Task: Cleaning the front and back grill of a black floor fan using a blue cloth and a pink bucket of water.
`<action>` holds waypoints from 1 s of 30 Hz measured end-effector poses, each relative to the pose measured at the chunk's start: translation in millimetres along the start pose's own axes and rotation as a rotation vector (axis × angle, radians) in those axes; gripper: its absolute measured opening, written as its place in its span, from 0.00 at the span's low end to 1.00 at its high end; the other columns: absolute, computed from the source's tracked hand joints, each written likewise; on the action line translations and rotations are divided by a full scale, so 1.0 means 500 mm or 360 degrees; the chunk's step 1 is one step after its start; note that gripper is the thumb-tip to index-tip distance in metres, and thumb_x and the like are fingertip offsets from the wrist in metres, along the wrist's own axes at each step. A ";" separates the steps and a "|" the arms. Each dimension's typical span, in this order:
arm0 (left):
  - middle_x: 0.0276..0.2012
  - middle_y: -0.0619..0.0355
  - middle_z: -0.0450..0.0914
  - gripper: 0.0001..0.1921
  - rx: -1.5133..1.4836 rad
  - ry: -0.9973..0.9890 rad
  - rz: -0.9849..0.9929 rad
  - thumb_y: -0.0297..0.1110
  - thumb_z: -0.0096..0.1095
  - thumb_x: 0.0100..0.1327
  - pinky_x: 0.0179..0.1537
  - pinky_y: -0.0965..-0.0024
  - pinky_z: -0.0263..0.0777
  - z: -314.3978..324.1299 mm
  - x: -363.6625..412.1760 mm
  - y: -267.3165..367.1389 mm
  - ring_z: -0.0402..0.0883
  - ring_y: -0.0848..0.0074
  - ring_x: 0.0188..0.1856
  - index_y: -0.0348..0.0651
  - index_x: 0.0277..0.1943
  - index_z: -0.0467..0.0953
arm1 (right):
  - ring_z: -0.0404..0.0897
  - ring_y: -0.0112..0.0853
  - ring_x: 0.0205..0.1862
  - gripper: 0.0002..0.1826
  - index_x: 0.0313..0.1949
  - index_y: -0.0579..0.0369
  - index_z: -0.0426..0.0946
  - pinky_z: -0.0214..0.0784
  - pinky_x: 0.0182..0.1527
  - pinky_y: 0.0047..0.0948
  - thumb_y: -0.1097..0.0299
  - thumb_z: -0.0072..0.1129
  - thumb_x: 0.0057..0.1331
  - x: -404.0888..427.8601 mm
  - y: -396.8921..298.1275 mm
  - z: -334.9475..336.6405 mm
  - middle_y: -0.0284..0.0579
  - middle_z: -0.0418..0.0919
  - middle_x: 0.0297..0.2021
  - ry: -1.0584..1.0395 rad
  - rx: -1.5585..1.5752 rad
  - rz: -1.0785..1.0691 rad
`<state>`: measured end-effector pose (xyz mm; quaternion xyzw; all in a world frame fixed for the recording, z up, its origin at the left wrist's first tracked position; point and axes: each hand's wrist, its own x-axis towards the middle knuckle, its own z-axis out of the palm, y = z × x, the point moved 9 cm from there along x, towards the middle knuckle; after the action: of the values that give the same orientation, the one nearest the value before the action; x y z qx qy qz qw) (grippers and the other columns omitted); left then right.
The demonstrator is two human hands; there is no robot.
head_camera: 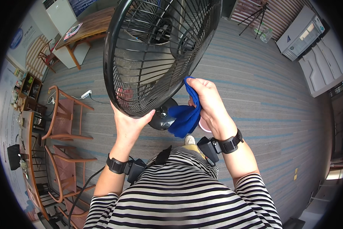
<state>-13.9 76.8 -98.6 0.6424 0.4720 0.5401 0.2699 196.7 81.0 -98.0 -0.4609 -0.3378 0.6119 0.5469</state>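
Observation:
A black electric fan with a wire cage guard [142, 68] fills the upper middle of the view, right in front of me. Its blades and hub show through the wires. My left hand [128, 123] grips the lower rim of the guard, thumb to the right and the other fingers hidden behind it. A blue cloth [185, 117] hangs from my right hand [205, 98], pinched between thumb and fingers by the guard's lower right edge; part of it touches or nearly touches the wires. Below the guard stands the fan's round, glossy black base [162, 123].
Wooden armchairs [64, 120] line the left, beside a long table [31, 160]. A power strip [86, 94] with a cord lies on the floor. A pink round object [205, 125] sits behind my right wrist. Farther off stand a wooden desk [94, 24], a tripod [257, 17] and a white cabinet [300, 33].

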 end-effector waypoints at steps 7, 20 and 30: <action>0.50 0.47 0.62 0.47 -0.0026 -0.0007 -0.0025 0.32 0.76 0.34 0.53 0.67 0.62 0.008 0.002 0.005 0.66 0.66 0.52 0.32 0.56 0.50 | 0.65 0.15 0.16 0.12 0.24 0.59 0.75 0.57 0.20 0.16 0.66 0.49 0.62 -0.046 0.036 0.042 0.29 0.71 0.17 -0.0181 -0.0029 0.0125; 0.53 0.46 0.61 0.47 -0.0095 -0.0020 -0.0025 0.26 0.73 0.37 0.56 0.65 0.61 0.004 -0.006 0.001 0.63 0.66 0.55 0.33 0.60 0.49 | 0.64 0.16 0.12 0.14 0.19 0.55 0.72 0.55 0.15 0.16 0.65 0.51 0.62 -0.032 0.027 0.061 0.30 0.69 0.13 -0.0048 0.0063 0.0063; 0.53 0.45 0.62 0.45 -0.0159 -0.0054 -0.0037 0.26 0.72 0.39 0.55 0.65 0.60 0.002 0.000 0.008 0.64 0.65 0.55 0.31 0.59 0.49 | 0.59 0.13 0.16 0.12 0.23 0.56 0.74 0.51 0.19 0.15 0.64 0.51 0.62 0.031 -0.013 -0.011 0.26 0.67 0.15 0.0220 -0.0213 -0.0270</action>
<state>-11.9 75.2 -95.6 0.6316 0.4473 0.5488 0.3160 204.6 96.6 -97.1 -0.5072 -0.3771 0.5064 0.5867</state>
